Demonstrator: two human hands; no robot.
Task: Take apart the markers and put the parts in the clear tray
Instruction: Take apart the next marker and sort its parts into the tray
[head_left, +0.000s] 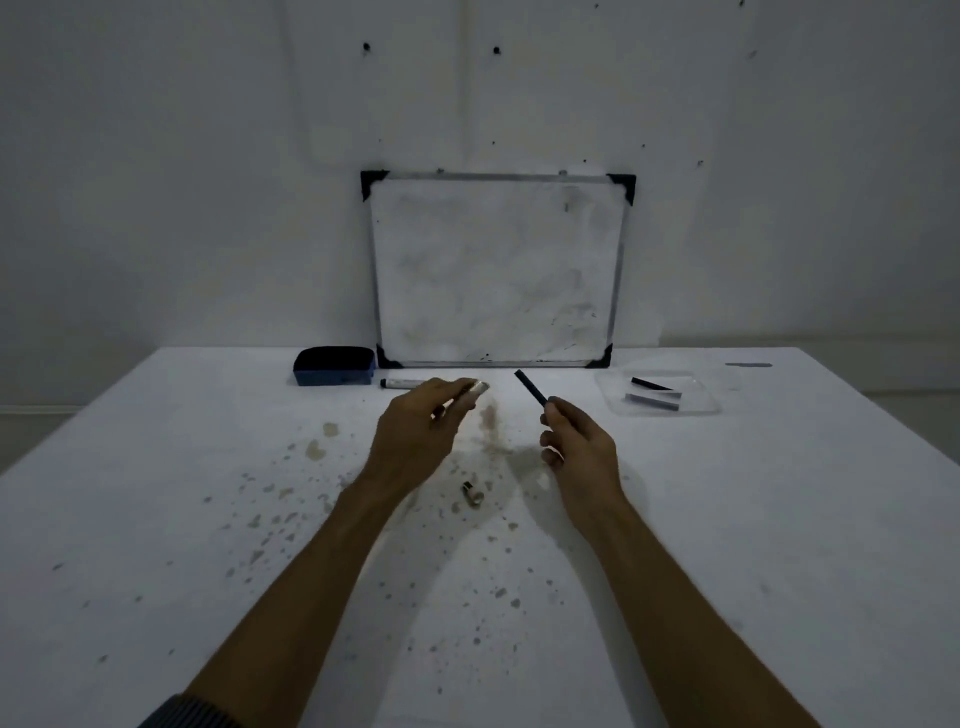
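Observation:
My left hand (415, 434) grips a pale marker barrel (479, 387), whose open end pokes out past the fingers. My right hand (574, 441) pinches the lower end of a dark ink stick (530, 388), which points up and to the left, apart from the barrel. A small marker tip piece (471, 493) lies on the table between my wrists. A whole marker (402, 383) lies at the back by the board. The clear tray (698, 408) sits at the right rear and holds a dark stick (650, 385) and a grey barrel part (653, 402).
A blue eraser (335, 365) sits at the back left. A small whiteboard (496, 270) leans against the wall. The white table (156, 519) is spattered with brown stains, densest around the middle. A thin dark mark (748, 365) lies at the far right rear.

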